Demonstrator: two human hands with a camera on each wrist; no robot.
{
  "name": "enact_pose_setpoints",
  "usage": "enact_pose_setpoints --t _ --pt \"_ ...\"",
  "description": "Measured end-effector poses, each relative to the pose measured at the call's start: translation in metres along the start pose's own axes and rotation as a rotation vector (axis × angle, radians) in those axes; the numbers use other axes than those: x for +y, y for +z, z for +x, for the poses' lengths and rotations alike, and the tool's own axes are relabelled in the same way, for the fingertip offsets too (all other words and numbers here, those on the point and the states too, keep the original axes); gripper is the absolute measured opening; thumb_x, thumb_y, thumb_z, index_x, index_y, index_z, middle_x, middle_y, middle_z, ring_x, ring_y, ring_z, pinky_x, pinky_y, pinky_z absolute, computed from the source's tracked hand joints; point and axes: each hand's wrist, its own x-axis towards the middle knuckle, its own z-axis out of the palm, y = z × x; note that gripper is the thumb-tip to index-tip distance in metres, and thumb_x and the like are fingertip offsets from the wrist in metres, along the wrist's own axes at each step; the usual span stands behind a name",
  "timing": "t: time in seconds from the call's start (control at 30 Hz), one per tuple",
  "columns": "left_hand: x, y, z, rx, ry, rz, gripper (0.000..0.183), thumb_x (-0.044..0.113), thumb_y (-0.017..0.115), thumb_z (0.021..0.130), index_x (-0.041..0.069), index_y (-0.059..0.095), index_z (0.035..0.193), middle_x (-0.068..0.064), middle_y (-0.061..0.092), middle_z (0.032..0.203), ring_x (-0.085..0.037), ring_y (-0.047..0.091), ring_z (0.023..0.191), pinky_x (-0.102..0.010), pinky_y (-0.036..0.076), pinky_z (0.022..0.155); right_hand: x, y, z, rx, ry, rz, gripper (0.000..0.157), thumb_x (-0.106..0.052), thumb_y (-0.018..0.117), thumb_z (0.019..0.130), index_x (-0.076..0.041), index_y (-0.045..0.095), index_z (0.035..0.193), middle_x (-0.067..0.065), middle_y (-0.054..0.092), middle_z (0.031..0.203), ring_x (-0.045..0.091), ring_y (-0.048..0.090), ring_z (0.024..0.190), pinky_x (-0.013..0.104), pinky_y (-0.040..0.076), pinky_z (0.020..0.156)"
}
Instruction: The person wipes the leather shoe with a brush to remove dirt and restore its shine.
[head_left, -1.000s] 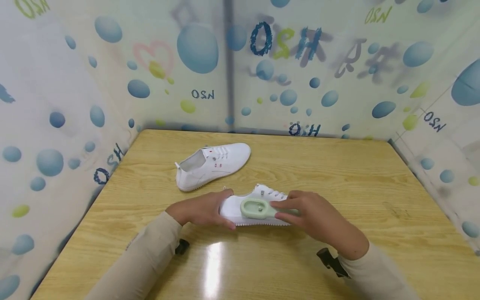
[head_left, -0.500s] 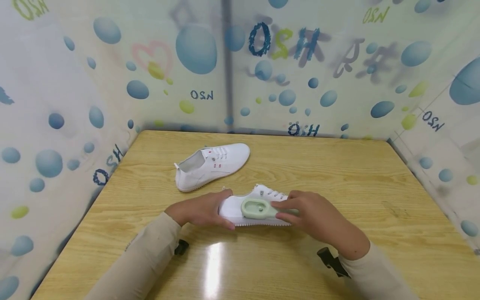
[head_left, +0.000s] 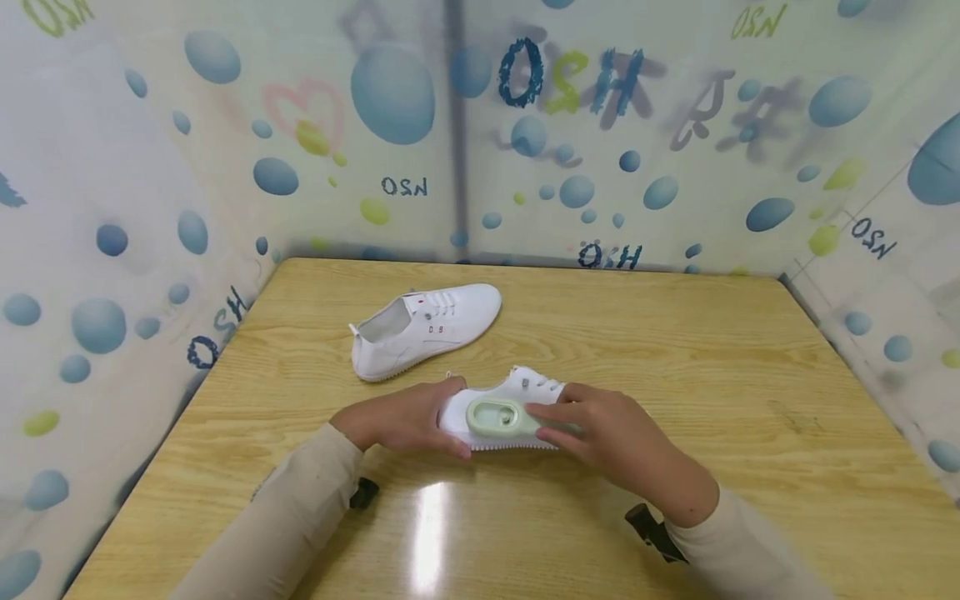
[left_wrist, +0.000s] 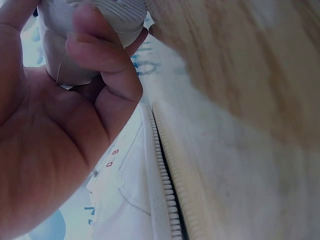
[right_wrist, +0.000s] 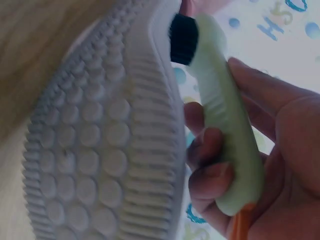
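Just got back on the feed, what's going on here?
A person is brushing a white lace-up sneaker. The left hand holds its heel, while the right hand grips a pale green brush, its dark bristles apparently against the shoe's side. The matching sneaker sits untouched behind it on the wooden table.

Right of your right hand (head_left: 615, 435), open wooden tabletop (head_left: 750, 367) runs to the side edge, with room to pass. Another open stretch lies toward you, between your forearms. Beyond your left hand (head_left: 409, 418), the far white shoe (head_left: 457, 321) stands in the way. The near white shoe (head_left: 454, 413) and green brush (head_left: 501, 418) block the space between your hands. A patterned wall (head_left: 660, 150) bounds the back.
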Motion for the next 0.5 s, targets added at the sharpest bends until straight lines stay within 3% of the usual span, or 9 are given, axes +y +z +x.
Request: enact_pose_setpoints --t 0.17,0.4,0.5 --pt "0.000 0.000 0.000 0.001 0.013 -0.009 0.061 0.044 0.086 0.075 0.016 0.049 0.115 0.002 0.059 0.095 -0.012 0.057 0.084 -0.030 0.047 0.074 0.000 0.000 0.000 -0.006 -0.008 -0.012 0.031 -0.030 0.075 0.089 -0.024 0.074 0.120 -0.004 0.067 0.089 0.001 0.048 0.065 0.019 0.041 0.058" --pt "0.002 0.000 0.000 -0.011 -0.024 -0.014 0.062 0.044 0.086 0.075 0.017 0.049 0.116 0.002 0.060 0.094 -0.013 0.058 0.083 -0.031 0.048 0.074 0.002 -0.021 -0.003 -0.127 0.126 -0.003 0.030 -0.031 0.073 0.090 -0.027 0.073 0.120 -0.004 0.067 0.089 0.002 0.047 0.064 0.020 0.040 0.057" --pt "0.002 0.000 0.000 -0.012 -0.038 -0.010 0.063 0.044 0.086 0.075 0.018 0.048 0.118 0.002 0.061 0.095 -0.012 0.058 0.084 -0.031 0.048 0.076 0.003 -0.023 -0.005 -0.133 0.155 0.013 0.031 -0.030 0.074 0.090 -0.027 0.073 0.120 -0.006 0.065 0.088 0.002 0.046 0.064 0.019 0.040 0.057"
